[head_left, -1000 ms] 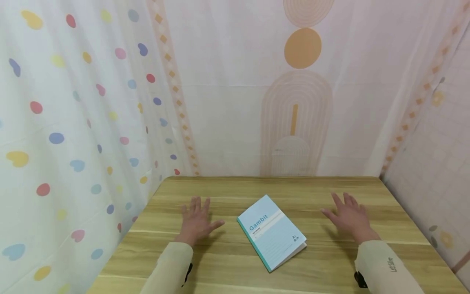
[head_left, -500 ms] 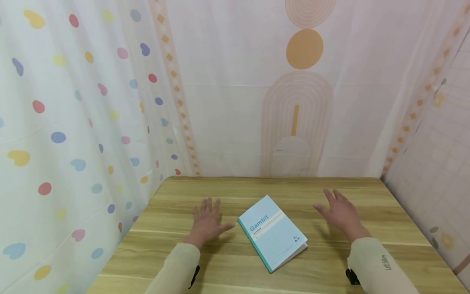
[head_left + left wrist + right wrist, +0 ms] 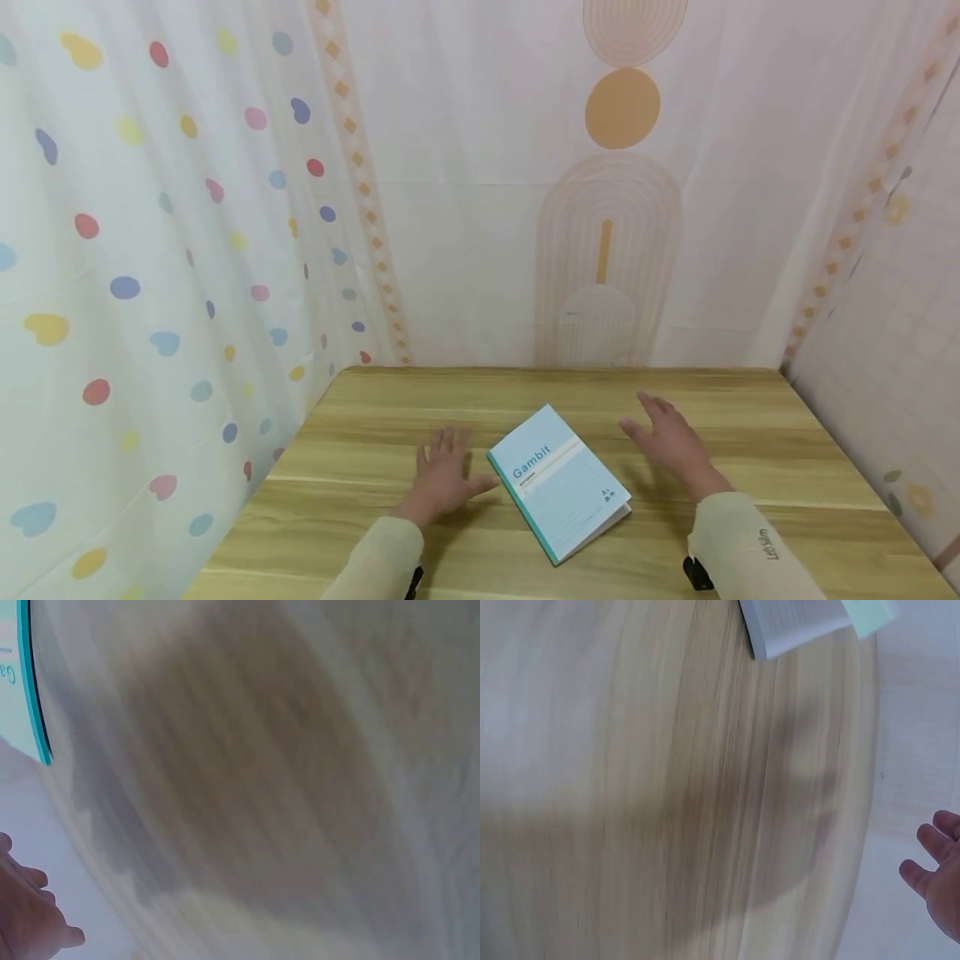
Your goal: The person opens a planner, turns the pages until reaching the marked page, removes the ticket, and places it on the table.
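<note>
A light blue notebook [image 3: 558, 483] with a teal spine and the word Gambit lies askew on the wooden table, its front cover lifted a little at the near right corner. Left of it is my left hand [image 3: 442, 482], fingers spread, the thumb close to the spine; whether it touches cannot be told. My right hand [image 3: 670, 442] hovers on the other side with fingers extended, apart from the notebook. In the left wrist view the teal spine [image 3: 34, 690] shows at the upper left. The lifted cover and pages [image 3: 795, 626] appear at the top of the right wrist view.
The wood-grain table [image 3: 360, 400] runs back to a patterned curtain [image 3: 465, 250]. A dotted curtain [image 3: 187, 267] hangs along the left side, and a pale floral one [image 3: 885, 333] along the right. Both hands cast shadows on the tabletop.
Both hands have moved inward toward the notebook, the left hand going right and the right hand going left. The notebook stays in place; the head view has tilted slightly.
</note>
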Demonstrator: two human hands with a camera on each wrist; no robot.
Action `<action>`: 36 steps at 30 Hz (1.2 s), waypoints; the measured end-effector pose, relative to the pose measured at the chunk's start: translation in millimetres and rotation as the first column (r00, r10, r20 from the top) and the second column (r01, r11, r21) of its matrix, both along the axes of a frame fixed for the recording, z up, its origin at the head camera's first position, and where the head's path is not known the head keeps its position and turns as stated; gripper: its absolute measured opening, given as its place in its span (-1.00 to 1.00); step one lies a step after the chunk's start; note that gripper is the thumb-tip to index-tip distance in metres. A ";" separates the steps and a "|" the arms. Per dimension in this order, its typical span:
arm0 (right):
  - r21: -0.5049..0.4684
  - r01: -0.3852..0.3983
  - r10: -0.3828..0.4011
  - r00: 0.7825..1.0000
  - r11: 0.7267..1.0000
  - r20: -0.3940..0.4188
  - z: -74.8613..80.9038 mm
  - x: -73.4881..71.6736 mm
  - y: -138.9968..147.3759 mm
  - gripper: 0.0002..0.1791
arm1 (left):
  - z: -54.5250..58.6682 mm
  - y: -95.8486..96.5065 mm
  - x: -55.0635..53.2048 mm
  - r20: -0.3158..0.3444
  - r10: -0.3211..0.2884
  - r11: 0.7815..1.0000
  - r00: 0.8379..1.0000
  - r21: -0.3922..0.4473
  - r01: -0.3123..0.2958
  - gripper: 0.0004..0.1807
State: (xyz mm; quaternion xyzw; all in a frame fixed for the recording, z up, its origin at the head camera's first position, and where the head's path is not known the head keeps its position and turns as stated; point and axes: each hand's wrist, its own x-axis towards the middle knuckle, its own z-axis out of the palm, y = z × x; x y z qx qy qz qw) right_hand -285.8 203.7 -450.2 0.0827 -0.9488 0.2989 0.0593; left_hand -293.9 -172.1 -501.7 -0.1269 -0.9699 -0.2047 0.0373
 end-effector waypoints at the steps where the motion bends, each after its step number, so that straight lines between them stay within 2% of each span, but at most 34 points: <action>1: -0.015 -0.006 0.005 1.000 1.000 -0.003 -1.0 -1.1 -1.7 -0.12 | -0.9 1.3 0.8 0.006 -0.004 1.000 1.000 0.011 0.004 0.16; 6: -0.103 -0.028 0.030 0.999 0.994 0.024 -7.1 -3.9 -12.1 -0.16 | -3.4 7.5 9.5 0.036 -0.032 0.997 0.999 0.078 0.029 0.15; 13: -0.177 -0.022 0.036 0.996 0.984 0.076 -14.8 -7.7 -27.7 -0.20 | -6.4 19.7 18.1 0.080 -0.033 0.997 0.996 0.067 0.027 0.14; 21: -0.281 0.012 0.016 0.995 0.960 0.096 -21.3 -8.4 -41.3 -0.30 | -8.7 33.6 27.4 0.092 -0.054 0.991 0.994 0.126 0.042 0.13; 24: -0.292 0.027 0.005 0.994 0.956 0.108 -24.3 -9.4 -46.7 -0.33 | -10.1 36.1 30.4 0.098 -0.045 0.989 0.994 0.145 0.031 0.15; 32: -0.306 0.041 0.000 0.991 0.951 0.131 -33.0 -7.6 -55.8 -0.38 | -26.5 40.9 32.7 0.136 -0.013 0.989 0.991 0.148 -0.007 0.18; 36: -0.296 0.068 -0.023 0.988 0.953 0.152 -39.2 -7.5 -54.0 -0.39 | -23.7 46.9 35.2 0.163 -0.039 0.992 0.986 0.127 0.018 0.18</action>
